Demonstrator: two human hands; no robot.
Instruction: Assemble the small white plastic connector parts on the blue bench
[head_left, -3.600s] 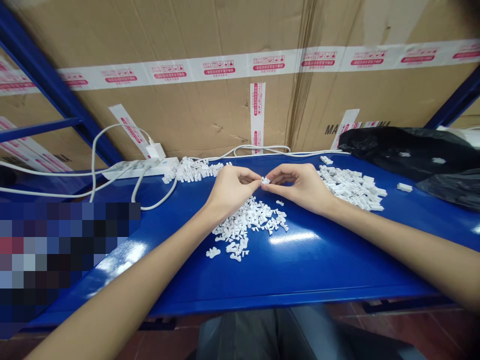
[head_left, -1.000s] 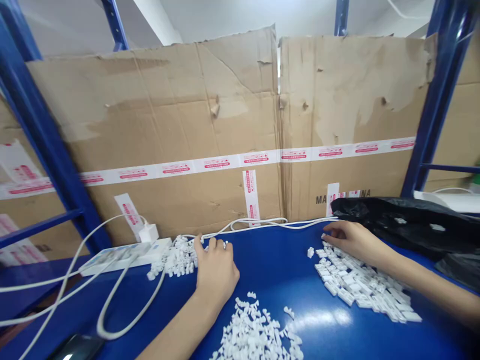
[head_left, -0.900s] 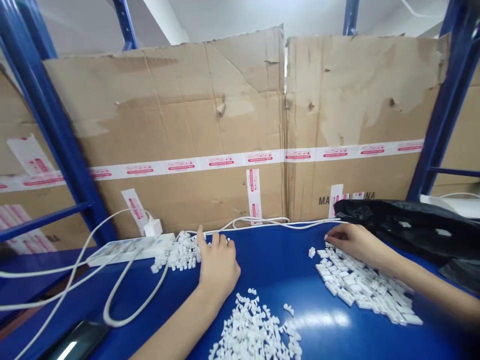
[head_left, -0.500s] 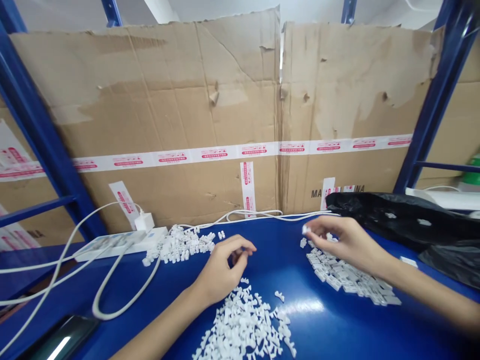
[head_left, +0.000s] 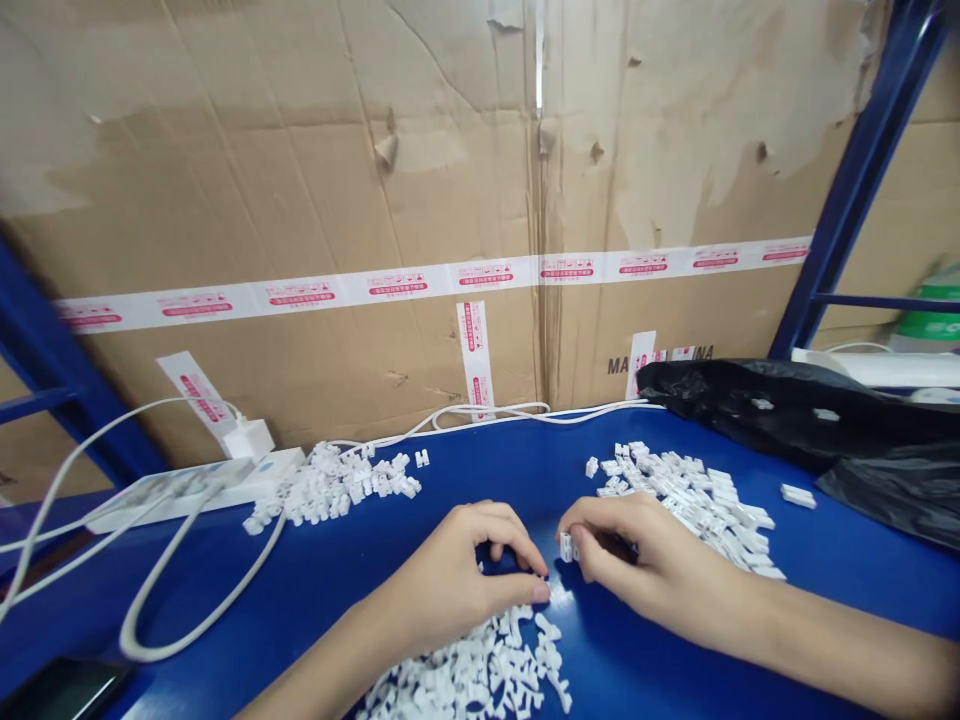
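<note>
My right hand [head_left: 637,550] pinches a small white plastic block [head_left: 568,546] between thumb and fingertips, just above the blue table. Facing it, my left hand [head_left: 472,570] has its thumb and index fingertip almost together; whatever is between them is too small to make out. Under the left hand spreads a heap of small curved white plastic pieces [head_left: 487,670]. Behind my right hand lies a pile of flat, oblong white plastic pieces [head_left: 712,500], partly covered by that hand. A third pile, of small white blocks [head_left: 337,485], sits at the back left.
A white power strip [head_left: 187,490] with cables and a plugged-in charger [head_left: 247,438] stands at the left. A dark phone [head_left: 64,690] lies at the near left corner. Black plastic bags [head_left: 772,420] lie at the back right. Cardboard [head_left: 337,200] walls the table's back.
My right hand has come left and nearer from the oblong pieces' pile, carrying the white block. My left hand has moved right to meet it, its fingertips closing. The view has tilted down.
</note>
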